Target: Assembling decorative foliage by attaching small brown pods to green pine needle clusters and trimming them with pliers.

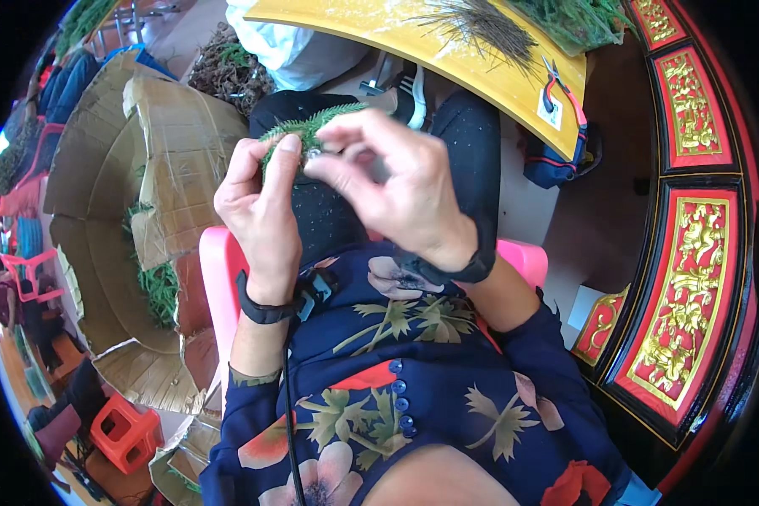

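A green, needle-leaved pine sprig [312, 126] is held over my lap. My left hand [261, 181] is closed on its near end, thumb against the fingers. Curled around the other side of the sprig, my right hand [401, 173] has thumb and fingers drawn in. It is blurred by motion, and what it pinches I cannot make out. A small shiny spot shows at the sprig between the two hands.
Ahead stands a yellow table [354, 18] with thin brown stems [485, 32], pliers [551, 84] and bagged greenery [573, 21]. An open cardboard box [181, 160] holding green sprigs is at left. A carved red-and-gold panel [683, 295] stands at right.
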### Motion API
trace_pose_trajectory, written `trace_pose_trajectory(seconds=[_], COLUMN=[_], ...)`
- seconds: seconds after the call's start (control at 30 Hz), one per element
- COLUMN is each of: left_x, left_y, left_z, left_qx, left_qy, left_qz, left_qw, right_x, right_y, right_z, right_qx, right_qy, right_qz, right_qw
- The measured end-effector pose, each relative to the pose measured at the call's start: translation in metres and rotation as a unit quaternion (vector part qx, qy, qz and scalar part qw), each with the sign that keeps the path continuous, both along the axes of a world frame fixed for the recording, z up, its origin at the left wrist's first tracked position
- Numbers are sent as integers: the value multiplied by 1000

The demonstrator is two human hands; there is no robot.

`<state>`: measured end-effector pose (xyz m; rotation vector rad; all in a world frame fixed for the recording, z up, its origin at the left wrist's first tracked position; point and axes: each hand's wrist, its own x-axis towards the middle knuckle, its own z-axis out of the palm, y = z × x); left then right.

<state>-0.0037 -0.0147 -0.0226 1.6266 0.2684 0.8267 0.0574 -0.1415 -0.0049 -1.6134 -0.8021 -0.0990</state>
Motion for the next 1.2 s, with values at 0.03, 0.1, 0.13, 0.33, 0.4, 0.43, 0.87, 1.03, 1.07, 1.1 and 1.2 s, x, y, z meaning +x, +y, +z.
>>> trace_pose_trajectory(seconds=[0.03,0.1,0.13,0.33,0.4,0.43,0.87,1.03,1.07,1.1,1.2], left_x=[1,1,1,0,0,0,-1,-1,-1,-1,-1], left_y=[1,3,3,7,7,6,4,7,7,7,6], left_z=[2,6,7,4,5,7,10,8,8,9,12], left_qx=[-78,-229,-229,-142,-124,-123,-171,-224,-225,-226,-229], left_qy=[9,27,27,29,29,26,-7,-10,-10,-5,3], left_qz=[-20,-59,-63,-112,-119,-112,-198,-237,-236,-240,-248], left_qw=[997,971,971,983,985,986,965,945,945,944,941], right_x=[5,22,30,49,47,47,52,54,56,56,58], right_y=[-2,-4,-5,2,1,1,-14,-11,-10,-10,-12], right_z=[6,23,27,24,26,24,23,22,22,22,23], right_qx=[0,-48,-73,-119,-144,-144,-100,-95,-90,-91,-79], right_qy=[-1,-66,-100,-78,90,89,108,166,166,166,194], right_qz=[0,10,10,120,141,141,215,243,256,257,285], right_qw=[1000,997,992,982,975,975,965,951,948,948,935])
